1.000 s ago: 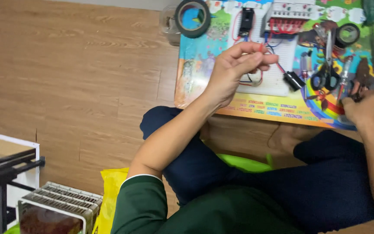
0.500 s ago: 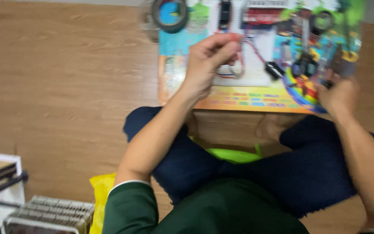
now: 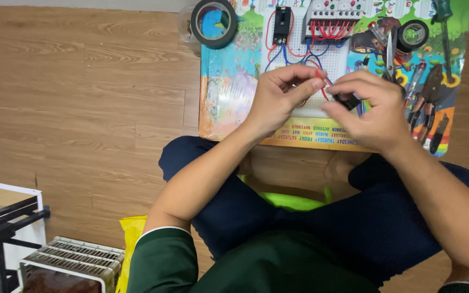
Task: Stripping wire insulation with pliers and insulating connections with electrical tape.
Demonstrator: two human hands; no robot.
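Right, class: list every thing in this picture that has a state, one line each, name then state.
left hand: pinching a red wire
red wire: held between both hands
right hand: gripping a small black part
small black part: held, mostly hidden by fingers
large tape roll: lying flat at the mat corner
small tape roll: lying flat on the mat
scissors: closed, lying on the mat

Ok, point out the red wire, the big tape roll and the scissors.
red wire (image 3: 321, 81), head view, stretch between the fingertips.
big tape roll (image 3: 214, 39), head view, lower black rim.
scissors (image 3: 390, 51), head view, closed blades.

Even, soft indoor light; sharp focus, faint shadows.
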